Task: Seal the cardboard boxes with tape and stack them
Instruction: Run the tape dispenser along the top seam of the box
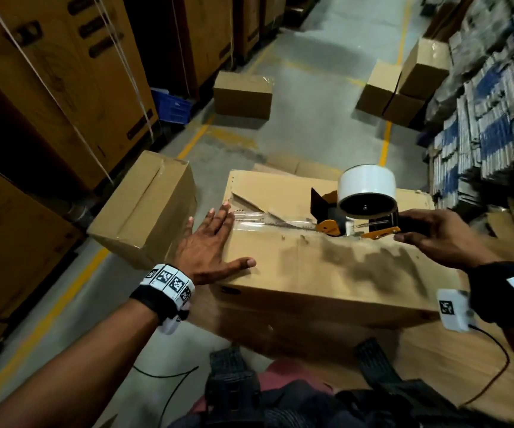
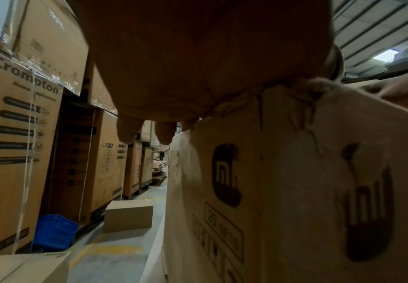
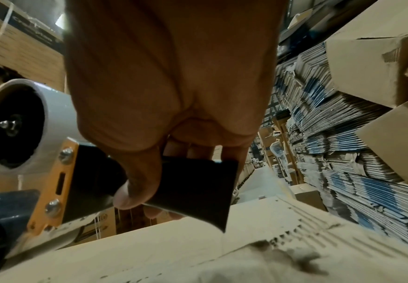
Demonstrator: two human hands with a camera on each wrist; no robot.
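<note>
Tape, a clear shiny strip [image 1: 268,222], lies along the centre seam of the large brown cardboard box [image 1: 326,267] in front of the person, running from the box's left edge to the mouth of the dispenser. The left hand [image 1: 209,245] lies flat on the box's left end, fingers straight and spread wide, the fingertips [image 1: 226,208] on the start of the strip and the thumb stretched along the near flap; in the left wrist view the palm [image 2: 198,57] presses on the box's top corner above black printed marks. The right hand [image 1: 431,233] grips the black handle [image 3: 198,183] of the orange-and-black tape dispenser [image 1: 351,217], fingers and thumb curled round it. The dispenser sits on the seam near the middle of the box, carrying a fat white roll of tape [image 1: 366,183] on its hub.

A smaller brown cardboard box [image 1: 147,208] leans tilted just beside the big box's left end. Farther off on the grey concrete floor [image 1: 311,97] stands another closed brown carton [image 1: 243,95], and well apart to the right a pair of brown cartons [image 1: 400,84]. Tall strapped brown cartons [image 1: 64,72] line the left side, with a blue plastic crate [image 1: 172,106] at their foot. Stacks of flattened blue-and-white cardboard [image 1: 481,103] fill the right side.
</note>
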